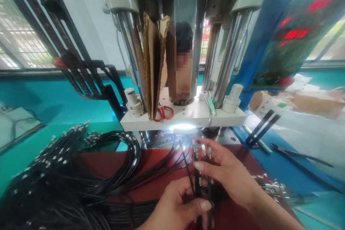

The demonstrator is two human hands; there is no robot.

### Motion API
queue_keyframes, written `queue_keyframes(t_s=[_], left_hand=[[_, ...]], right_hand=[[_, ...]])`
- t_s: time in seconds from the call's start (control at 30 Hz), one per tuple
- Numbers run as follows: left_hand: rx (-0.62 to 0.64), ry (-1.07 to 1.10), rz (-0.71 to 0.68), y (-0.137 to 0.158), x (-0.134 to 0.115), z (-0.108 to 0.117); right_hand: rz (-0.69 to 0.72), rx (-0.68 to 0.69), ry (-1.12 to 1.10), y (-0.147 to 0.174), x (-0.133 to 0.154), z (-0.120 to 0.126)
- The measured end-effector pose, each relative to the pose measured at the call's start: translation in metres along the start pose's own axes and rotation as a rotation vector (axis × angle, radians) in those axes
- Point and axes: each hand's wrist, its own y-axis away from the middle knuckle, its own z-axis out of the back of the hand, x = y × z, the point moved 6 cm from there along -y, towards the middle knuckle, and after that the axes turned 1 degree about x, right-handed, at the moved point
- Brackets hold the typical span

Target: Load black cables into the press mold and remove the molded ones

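Left hand (178,205) closed, thumb against fingers, around several black cables (198,183) held upright over the front of the red surface (157,181). Right hand (229,172) pinches the same cables higher up, thumb and fingers just below and beside their metal end fittings (203,149), near the rear edge of the surface.

A large bundle of black cables (88,183) covers the left part of the red surface and extends past its left edge; one coil lies by the rear left corner. Loose metal fittings (275,187) lie by the right edge.

Behind the rear edge stands a press (183,116). A lit lamp (185,129) sits at the front edge of its pale plate. Folded cardboard (152,75) stands upright on that plate, left of centre; red-handled scissors (164,113) are just beside it, blades hidden.

Containers: one brown carton (318,104) at far right, blurred among white wrapping; contents cannot be determined. Pliers (302,154) rest on the blue surface (280,143), right of the red one.
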Motion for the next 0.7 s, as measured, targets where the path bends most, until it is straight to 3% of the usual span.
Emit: queue_keyframes(t_s=[0.3,0.43,0.6,0.7], left_hand=[[-0.082,-0.022,-0.041,0.001,-0.005,0.003],[-0.128,-0.042,-0.072,0.001,-0.009,0.005],[-0.213,0.042,-0.107,0.003,-0.012,0.011],[-0.207,0.053,-0.123,0.002,-0.015,0.011]], right_hand=[[0.091,-0.108,0.258,-0.001,0.007,0.012],[0.087,-0.129,0.276,-0.002,0.006,0.012],[0.026,-0.199,0.068,-0.005,-0.003,0.015],[-0.045,-0.128,-0.15,-0.006,-0.01,0.009]])
